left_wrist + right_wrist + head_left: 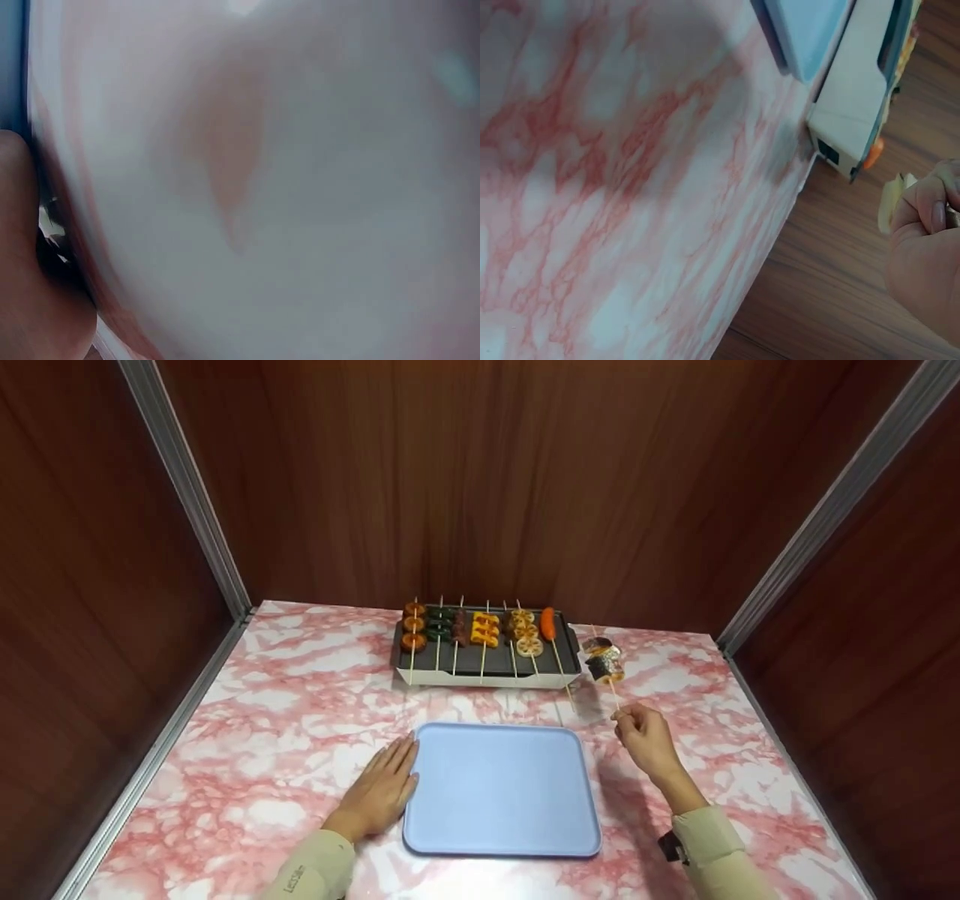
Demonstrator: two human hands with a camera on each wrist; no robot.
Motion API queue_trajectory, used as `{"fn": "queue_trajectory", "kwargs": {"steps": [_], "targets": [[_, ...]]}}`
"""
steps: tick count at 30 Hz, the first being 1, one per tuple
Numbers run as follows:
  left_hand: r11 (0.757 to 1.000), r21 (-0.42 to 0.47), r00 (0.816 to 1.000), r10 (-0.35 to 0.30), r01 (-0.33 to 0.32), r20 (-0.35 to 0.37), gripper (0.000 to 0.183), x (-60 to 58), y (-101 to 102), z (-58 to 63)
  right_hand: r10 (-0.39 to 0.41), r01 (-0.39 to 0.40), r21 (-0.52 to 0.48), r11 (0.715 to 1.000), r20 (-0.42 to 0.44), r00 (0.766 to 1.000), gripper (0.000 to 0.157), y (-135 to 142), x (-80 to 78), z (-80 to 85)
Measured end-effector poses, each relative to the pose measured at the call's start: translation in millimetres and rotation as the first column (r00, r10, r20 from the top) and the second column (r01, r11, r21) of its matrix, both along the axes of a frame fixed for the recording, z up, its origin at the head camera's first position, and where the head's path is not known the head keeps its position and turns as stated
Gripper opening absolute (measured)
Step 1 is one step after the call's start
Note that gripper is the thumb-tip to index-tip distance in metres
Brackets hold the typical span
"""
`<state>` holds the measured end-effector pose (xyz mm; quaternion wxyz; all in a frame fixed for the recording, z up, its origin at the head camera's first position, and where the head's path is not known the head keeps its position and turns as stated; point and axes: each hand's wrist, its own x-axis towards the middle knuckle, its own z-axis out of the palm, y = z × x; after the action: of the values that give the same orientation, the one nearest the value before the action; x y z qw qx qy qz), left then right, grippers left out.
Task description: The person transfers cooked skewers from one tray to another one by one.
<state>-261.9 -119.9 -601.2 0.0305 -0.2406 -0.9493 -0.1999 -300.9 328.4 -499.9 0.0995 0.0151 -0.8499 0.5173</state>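
My right hand [646,739] pinches the bare stick end of a food skewer [604,661] between thumb and fingers. Dark-skinned chunks with pale, orange-tinged ends are threaded on it, raised just right of the grill [480,680]. In the right wrist view, that hand [930,247] hides most of the skewer; a pale yellowish piece [890,202] shows beyond it. With fingers extended, my left hand [382,791] lies against the left rim of a light-blue tray [502,787]. The left wrist view is mostly blurred tabletop, part of the hand [41,300] at its edge.
Several skewers lie side by side across the grill, among them a yellow one [485,628], lotus root slices [529,646] and an orange sausage [548,624]. The sausage's stick overhangs the front. Wooden panels [480,495] enclose the marbled red-and-white table [277,765] at back and sides.
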Motion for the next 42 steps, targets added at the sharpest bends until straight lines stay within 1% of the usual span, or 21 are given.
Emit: {"fn": "queue_trajectory", "kwargs": {"steps": [2, 4, 6, 8, 9, 11, 13, 18, 21, 28, 35, 42], "targets": [[1.0, 0.004, 1.0, 0.002, -0.002, -0.003, 0.059, -0.4, 0.4, 0.2, 0.0, 0.0, -0.007, 1.0, 0.012, 1.0, 0.022, -0.4, 3.1, 2.3], [1.0, 0.005, 1.0, 0.003, -0.003, -0.002, 0.058, -0.4, 0.9, 1.1, 0.001, -0.001, 0.004, 1.0, 0.024, 1.0, 0.022, -5.5, 11.9, 12.8], [1.0, -0.001, 1.0, 0.004, -0.004, -0.011, 0.059, -1.0, 1.3, -0.4, 0.005, -0.005, 0.006, 1.0, 0.028, 1.0, 0.021, -10.6, 21.3, 23.1], [1.0, -0.016, 1.0, 0.005, -0.006, -0.007, 0.059, -0.7, 1.8, 0.5, -0.001, 0.001, 0.005, 1.0, 0.025, 1.0, 0.02, -10.7, 26.0, 23.4], [1.0, -0.014, 1.0, 0.005, -0.005, -0.008, 0.058, -0.3, 2.2, 1.4, 0.001, -0.001, 0.002, 1.0, 0.02, 1.0, 0.02, -10.1, 28.1, 22.4], [1.0, -0.008, 1.0, 0.004, -0.004, -0.017, 0.058, 0.5, 2.7, 2.3, 0.002, -0.001, -0.014, 1.0, 0.015, 1.0, 0.02, -4.3, 27.2, 12.1], [1.0, 0.005, 1.0, 0.001, -0.001, -0.019, 0.057, 1.7, 3.6, 5.9, -0.004, 0.004, -0.022, 1.0, 0.013, 1.0, 0.021, 1.8, 26.4, 1.8], [1.0, 0.017, 0.999, -0.007, 0.007, -0.032, 0.056, 1.4, 4.2, 5.6, -0.01, 0.01, -0.036, 0.999, 0.012, 1.0, 0.021, 4.9, 39.1, -0.8], [1.0, 0.018, 0.999, -0.007, 0.007, -0.037, 0.056, 0.6, 3.6, 3.1, -0.015, 0.015, -0.043, 0.999, 0.014, 1.0, 0.021, 5.6, 47.9, -2.5], [1.0, 0.021, 0.999, 0.0, 0.001, -0.032, 0.056, 0.4, 2.1, -0.8, -0.026, 0.028, -0.04, 0.999, 0.048, 0.999, 0.02, 5.2, 68.0, -9.9], [0.999, 0.034, 0.999, 0.005, -0.004, -0.038, 0.056, -0.1, 2.2, -3.5, -0.029, 0.035, -0.065, 0.997, 0.095, 0.995, 0.021, 4.9, 81.2, -21.1], [1.0, 0.004, 0.999, 0.013, -0.013, -0.031, 0.057, -1.8, 1.6, -5.8, -0.048, 0.052, -0.032, 0.998, 0.135, 0.99, 0.017, 1.0, 94.2, -30.5]]}}
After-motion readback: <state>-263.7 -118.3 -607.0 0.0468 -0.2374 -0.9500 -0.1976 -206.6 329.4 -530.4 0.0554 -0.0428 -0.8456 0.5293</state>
